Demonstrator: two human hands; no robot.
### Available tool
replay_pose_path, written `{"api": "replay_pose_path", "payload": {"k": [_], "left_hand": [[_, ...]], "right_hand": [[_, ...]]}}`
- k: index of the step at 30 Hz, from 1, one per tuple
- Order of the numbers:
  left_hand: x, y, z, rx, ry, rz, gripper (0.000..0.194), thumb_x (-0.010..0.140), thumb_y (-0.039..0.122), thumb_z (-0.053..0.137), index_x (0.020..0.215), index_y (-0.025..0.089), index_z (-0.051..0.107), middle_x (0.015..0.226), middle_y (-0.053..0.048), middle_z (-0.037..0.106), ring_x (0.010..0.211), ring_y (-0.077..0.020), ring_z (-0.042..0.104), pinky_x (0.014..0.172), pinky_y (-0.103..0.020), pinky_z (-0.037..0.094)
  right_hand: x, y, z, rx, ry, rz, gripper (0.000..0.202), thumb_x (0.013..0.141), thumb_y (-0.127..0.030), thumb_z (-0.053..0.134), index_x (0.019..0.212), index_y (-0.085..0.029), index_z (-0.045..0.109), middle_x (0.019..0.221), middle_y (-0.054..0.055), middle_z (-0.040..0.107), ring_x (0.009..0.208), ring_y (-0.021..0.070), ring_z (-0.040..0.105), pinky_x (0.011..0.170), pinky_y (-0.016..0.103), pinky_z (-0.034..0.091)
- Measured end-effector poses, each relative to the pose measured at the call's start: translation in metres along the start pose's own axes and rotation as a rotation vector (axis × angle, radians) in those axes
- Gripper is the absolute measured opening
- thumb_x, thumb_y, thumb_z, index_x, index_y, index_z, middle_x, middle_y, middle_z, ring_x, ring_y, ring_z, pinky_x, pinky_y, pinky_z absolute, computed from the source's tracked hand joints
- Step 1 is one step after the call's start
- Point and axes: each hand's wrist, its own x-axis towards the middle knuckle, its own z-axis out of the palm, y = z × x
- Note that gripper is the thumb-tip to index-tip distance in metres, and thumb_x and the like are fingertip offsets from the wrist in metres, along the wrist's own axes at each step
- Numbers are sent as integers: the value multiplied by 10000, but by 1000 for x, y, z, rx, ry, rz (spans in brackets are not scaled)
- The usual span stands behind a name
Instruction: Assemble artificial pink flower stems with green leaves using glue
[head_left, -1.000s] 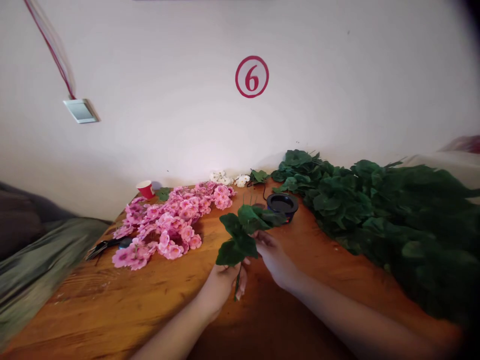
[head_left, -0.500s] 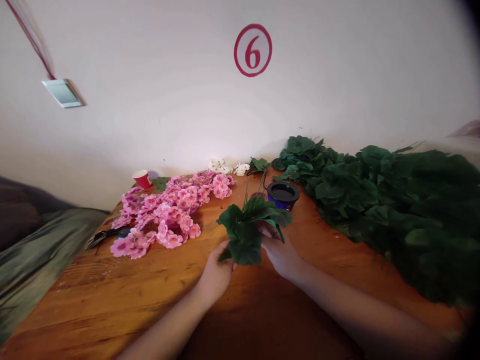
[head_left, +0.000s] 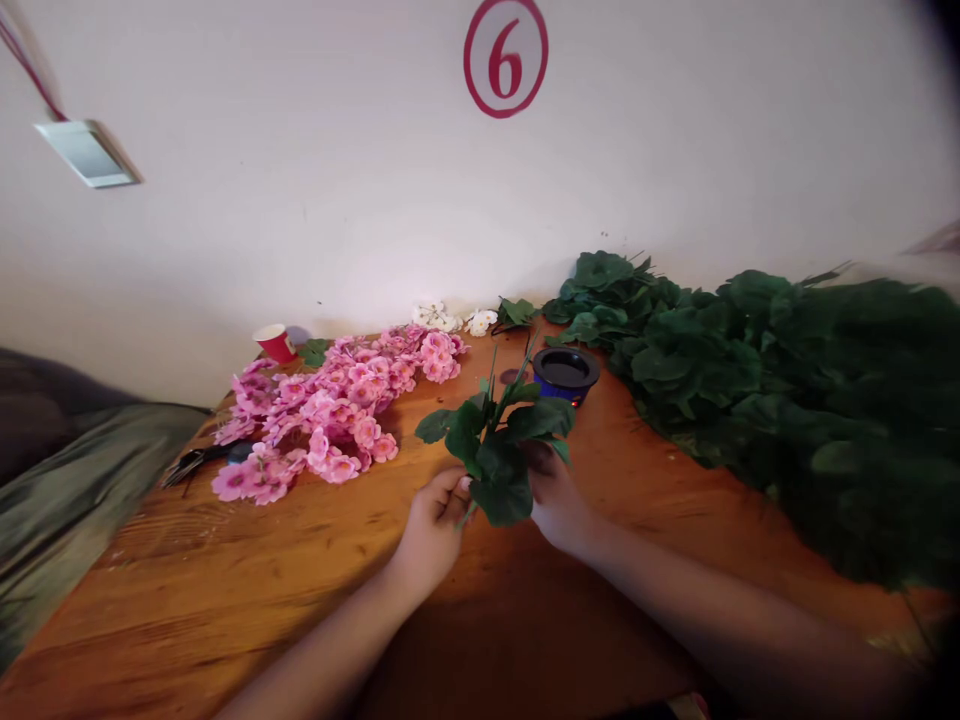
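Pinching the leafy green sprig [head_left: 501, 478] above a grained wooden table [head_left: 300, 585], the left hand [head_left: 433, 520] faces the right hand [head_left: 556, 502], whose finger grip is hidden; beyond stand a round blue pot [head_left: 555, 387], dark inside, and a red cup [head_left: 279, 347].

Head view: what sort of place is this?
Likely an indoor craft workspace, though that is a judgement: pink flowers and a large heap of green leaves lie on a wooden table.
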Motion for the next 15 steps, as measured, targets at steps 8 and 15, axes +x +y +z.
{"api": "replay_pose_path", "payload": {"k": [8, 15], "left_hand": [[-3, 2, 4, 52, -1, -62, 384, 967, 450, 436, 716, 168, 509, 617, 35, 396, 567, -100, 360, 549, -226, 315], [-6, 5, 4, 128, 32, -52, 384, 966, 457, 432, 728, 171, 522, 597, 34, 405, 550, -110, 369, 533, -235, 310]], "right_hand": [[-1, -2, -3, -116, 90, -9, 127, 756, -379, 624, 750, -257, 592, 755, 30, 628, 755, 222, 574, 720, 370, 499], [0, 16, -15, -70, 4, 47, 99, 764, -366, 638, 720, -282, 610, 764, 56, 634, 858, 275, 590, 764, 424, 498]]}}
